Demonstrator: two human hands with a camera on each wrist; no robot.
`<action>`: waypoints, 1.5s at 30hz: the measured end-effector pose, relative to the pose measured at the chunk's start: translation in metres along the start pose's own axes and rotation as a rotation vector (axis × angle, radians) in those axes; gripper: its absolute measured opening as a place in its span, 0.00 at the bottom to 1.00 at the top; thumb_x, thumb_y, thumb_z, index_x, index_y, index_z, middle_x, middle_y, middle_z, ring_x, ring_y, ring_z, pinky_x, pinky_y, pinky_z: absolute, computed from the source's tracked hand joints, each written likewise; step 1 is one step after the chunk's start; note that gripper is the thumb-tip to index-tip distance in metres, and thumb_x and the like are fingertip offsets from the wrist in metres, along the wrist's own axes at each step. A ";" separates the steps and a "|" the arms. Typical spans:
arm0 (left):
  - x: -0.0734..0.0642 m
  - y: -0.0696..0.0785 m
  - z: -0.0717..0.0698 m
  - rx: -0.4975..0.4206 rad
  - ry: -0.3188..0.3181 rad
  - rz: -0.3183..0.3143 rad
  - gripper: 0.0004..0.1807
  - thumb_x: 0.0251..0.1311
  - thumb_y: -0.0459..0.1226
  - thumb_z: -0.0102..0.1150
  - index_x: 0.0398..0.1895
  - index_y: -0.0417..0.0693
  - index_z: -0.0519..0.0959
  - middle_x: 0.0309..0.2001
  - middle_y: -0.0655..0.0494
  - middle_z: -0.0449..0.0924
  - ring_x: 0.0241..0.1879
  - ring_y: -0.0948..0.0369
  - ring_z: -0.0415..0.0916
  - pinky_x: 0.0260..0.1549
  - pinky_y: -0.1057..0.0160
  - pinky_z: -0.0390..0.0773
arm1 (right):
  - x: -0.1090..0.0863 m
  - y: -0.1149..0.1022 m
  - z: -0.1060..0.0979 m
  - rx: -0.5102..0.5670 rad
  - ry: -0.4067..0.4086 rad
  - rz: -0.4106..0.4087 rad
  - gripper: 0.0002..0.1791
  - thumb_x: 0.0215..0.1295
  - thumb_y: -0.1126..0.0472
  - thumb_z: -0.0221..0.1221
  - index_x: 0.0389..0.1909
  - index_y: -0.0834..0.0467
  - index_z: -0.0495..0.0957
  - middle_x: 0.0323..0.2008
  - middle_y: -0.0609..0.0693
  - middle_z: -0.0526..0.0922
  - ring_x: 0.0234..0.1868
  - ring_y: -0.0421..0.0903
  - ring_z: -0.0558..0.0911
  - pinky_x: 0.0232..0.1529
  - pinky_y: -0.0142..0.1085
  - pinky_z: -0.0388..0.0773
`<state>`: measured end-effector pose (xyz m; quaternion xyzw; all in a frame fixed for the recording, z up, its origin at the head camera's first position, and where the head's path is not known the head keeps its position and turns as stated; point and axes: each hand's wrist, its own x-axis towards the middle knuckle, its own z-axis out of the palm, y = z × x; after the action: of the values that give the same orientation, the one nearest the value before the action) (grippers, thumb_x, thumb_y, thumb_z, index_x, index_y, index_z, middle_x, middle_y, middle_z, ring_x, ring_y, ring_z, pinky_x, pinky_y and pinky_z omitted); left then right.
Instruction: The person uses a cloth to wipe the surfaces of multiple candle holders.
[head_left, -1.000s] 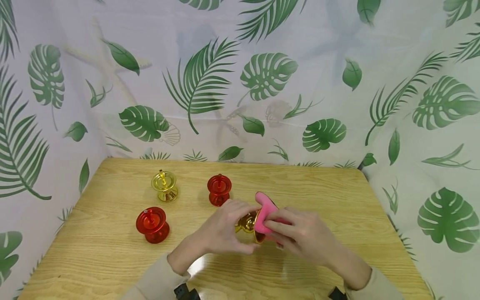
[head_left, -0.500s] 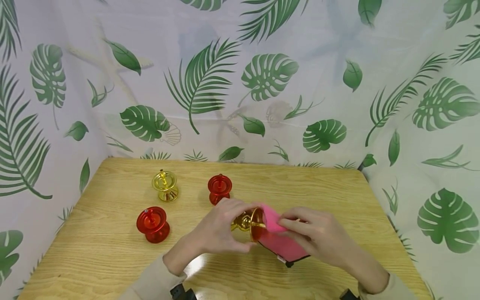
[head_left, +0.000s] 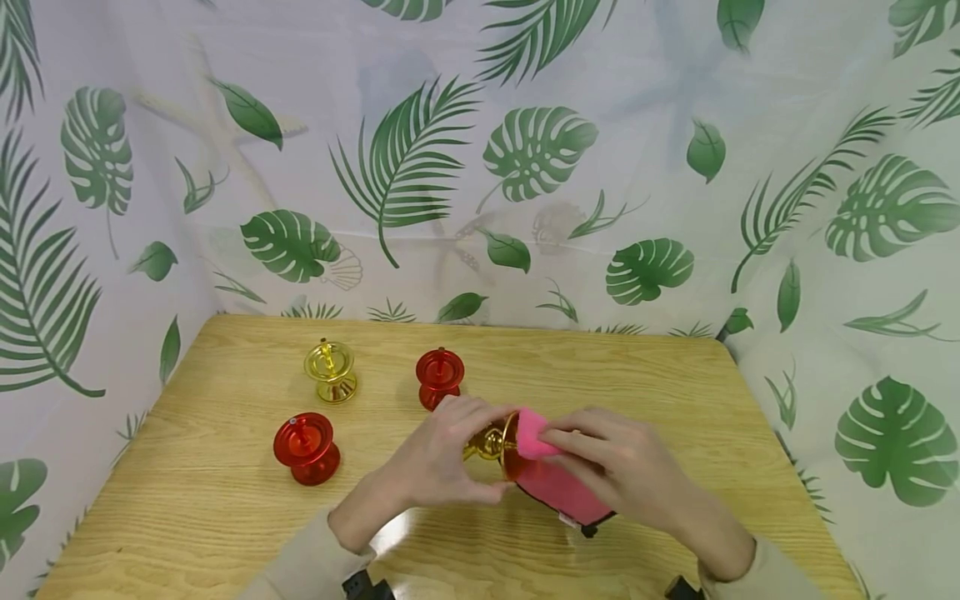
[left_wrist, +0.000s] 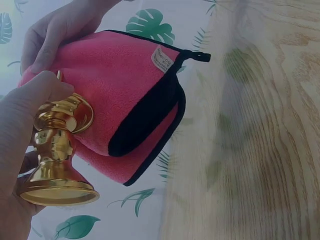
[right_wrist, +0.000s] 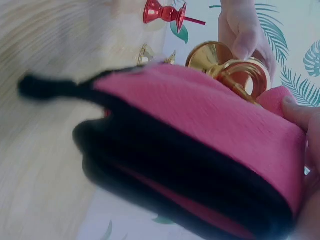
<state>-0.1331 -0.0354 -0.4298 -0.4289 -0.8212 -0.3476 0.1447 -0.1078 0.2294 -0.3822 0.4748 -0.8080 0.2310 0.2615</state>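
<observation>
Right hand (head_left: 626, 467) — now further left — grips pink cloth (head_left: 562, 487) against gold candlestick (left_wrist: 55, 145).

Since half a second ago, the right hand's grip (head_left: 626, 458) has shifted left, bringing the bunched pink cloth (head_left: 566, 487) up to the gold stand's dish (head_left: 508, 465), over its spike's end. Since a second ago, the cloth's lower part has come to hang nearer, showing more dark border.
</observation>
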 end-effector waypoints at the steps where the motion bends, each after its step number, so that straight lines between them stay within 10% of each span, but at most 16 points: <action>1: 0.000 0.000 0.000 0.001 0.004 0.005 0.45 0.41 0.45 0.85 0.67 0.47 0.79 0.48 0.59 0.86 0.48 0.63 0.80 0.52 0.60 0.77 | 0.001 0.000 0.002 -0.003 0.006 -0.005 0.20 0.81 0.48 0.54 0.45 0.55 0.90 0.41 0.47 0.91 0.37 0.42 0.88 0.36 0.28 0.84; 15: 0.002 0.006 0.004 0.077 0.059 0.077 0.44 0.40 0.47 0.85 0.65 0.47 0.79 0.46 0.59 0.86 0.47 0.62 0.80 0.49 0.62 0.77 | 0.007 -0.004 0.012 0.130 -0.085 0.191 0.14 0.58 0.69 0.74 0.45 0.55 0.90 0.42 0.47 0.91 0.37 0.39 0.88 0.37 0.22 0.82; 29: 0.001 0.003 0.008 0.176 0.134 0.127 0.45 0.39 0.50 0.86 0.63 0.44 0.80 0.45 0.57 0.85 0.47 0.61 0.80 0.51 0.60 0.79 | 0.007 0.000 0.015 0.436 -0.162 0.646 0.06 0.75 0.59 0.64 0.47 0.50 0.88 0.38 0.44 0.91 0.29 0.33 0.83 0.31 0.32 0.83; 40: 0.003 0.003 0.007 0.161 0.097 0.125 0.43 0.39 0.50 0.86 0.62 0.46 0.81 0.46 0.58 0.86 0.47 0.61 0.80 0.49 0.63 0.79 | 0.003 -0.001 0.014 0.289 -0.082 0.323 0.13 0.62 0.69 0.72 0.46 0.53 0.89 0.42 0.45 0.90 0.40 0.38 0.87 0.41 0.25 0.83; 45: 0.004 0.004 0.005 0.118 0.064 0.111 0.43 0.39 0.50 0.86 0.63 0.47 0.81 0.46 0.59 0.85 0.48 0.62 0.81 0.49 0.63 0.79 | 0.000 0.000 0.013 0.205 -0.064 0.178 0.08 0.72 0.56 0.66 0.44 0.55 0.89 0.42 0.47 0.90 0.35 0.37 0.86 0.37 0.20 0.80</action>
<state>-0.1319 -0.0275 -0.4294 -0.4531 -0.8101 -0.3035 0.2151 -0.1103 0.2207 -0.3920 0.4325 -0.8271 0.3193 0.1640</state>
